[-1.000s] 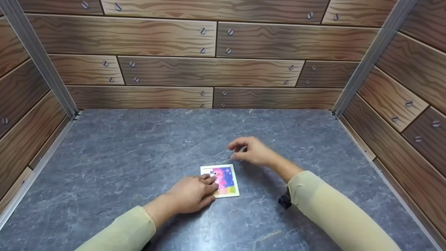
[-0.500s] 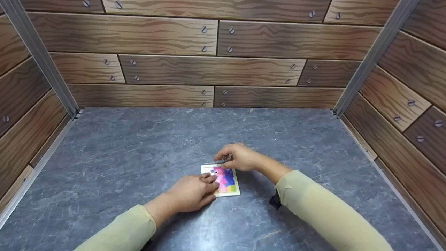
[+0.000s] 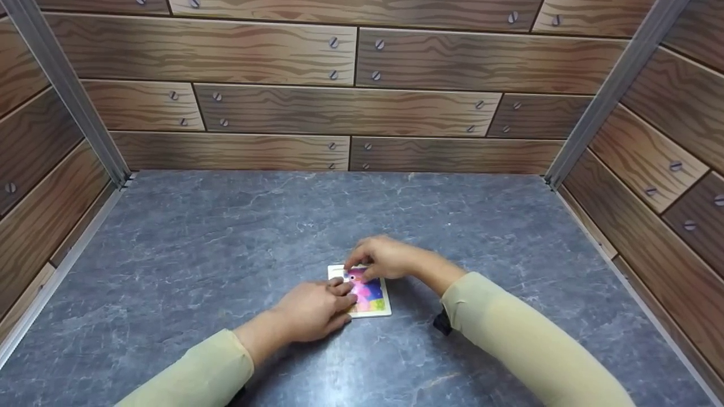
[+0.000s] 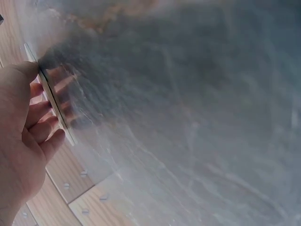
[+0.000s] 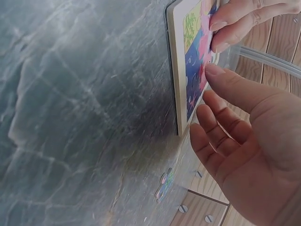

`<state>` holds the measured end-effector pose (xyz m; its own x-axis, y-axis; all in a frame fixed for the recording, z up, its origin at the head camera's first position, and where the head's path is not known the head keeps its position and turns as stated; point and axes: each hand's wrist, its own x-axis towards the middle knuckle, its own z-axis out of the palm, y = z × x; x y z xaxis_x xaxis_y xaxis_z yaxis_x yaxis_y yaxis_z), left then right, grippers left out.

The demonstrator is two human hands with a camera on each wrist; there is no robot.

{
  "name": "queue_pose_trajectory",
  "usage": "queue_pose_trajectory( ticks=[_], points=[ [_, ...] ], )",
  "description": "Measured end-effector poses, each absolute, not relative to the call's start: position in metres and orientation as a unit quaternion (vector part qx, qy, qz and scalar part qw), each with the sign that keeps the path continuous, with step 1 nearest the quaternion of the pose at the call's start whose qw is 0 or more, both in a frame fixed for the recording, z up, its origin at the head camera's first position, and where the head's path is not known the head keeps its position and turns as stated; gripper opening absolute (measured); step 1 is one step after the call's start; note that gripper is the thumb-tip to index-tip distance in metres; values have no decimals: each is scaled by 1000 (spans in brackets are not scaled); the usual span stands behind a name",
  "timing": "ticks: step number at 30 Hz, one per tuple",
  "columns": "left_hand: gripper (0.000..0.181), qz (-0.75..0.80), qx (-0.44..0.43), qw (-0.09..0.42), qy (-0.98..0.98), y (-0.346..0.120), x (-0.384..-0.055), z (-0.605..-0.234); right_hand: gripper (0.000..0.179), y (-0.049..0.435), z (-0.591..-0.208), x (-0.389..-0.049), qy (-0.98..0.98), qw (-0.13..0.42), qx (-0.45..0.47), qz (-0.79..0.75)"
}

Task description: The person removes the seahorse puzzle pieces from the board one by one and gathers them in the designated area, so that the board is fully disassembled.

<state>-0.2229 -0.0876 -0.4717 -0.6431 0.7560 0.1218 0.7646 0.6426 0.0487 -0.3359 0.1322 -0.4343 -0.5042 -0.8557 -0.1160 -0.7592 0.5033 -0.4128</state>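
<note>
A small jigsaw puzzle (image 3: 370, 294) with a pink figure on blue lies in its white frame (image 3: 388, 312) on the table. My left hand (image 3: 311, 314) rests on its left side with fingers spread; in the left wrist view the thumb (image 4: 29, 70) touches the frame's edge. My right hand (image 3: 384, 257) bends over the puzzle's far edge, thumb and index finger close together over the picture, pinching a puzzle piece mostly hidden by the fingers. In the right wrist view the other fingers (image 5: 221, 132) curl beside the frame. A loose puzzle piece (image 5: 163, 185) lies farther off on the table.
The grey marbled tabletop (image 3: 226, 226) is bounded by wood-plank-patterned walls (image 3: 271, 110) at the back and both sides. Metal corner posts (image 3: 611, 96) stand at the back corners.
My right hand has moved left and toward me, from beyond the puzzle onto its far edge, a thin grey edge showing at its fingers midway. The left hand stays on the puzzle.
</note>
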Motion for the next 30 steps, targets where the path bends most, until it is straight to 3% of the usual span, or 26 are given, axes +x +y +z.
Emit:
queue_pose_trajectory(
  ticks=[7, 21, 30],
  points=[
    [39, -28, -405, 60, -912, -86, -220, -471, 39, 130, -433, -338, 853, 165, -478, -131],
    [41, -32, -396, 41, -917, -85, -216, -471, 49, 130, -434, -343, 848, 208, -465, -149],
    [38, -34, -397, 53, -916, -85, -216, -475, 45, 130, -434, -339, 852, 209, -460, -138]
  ],
)
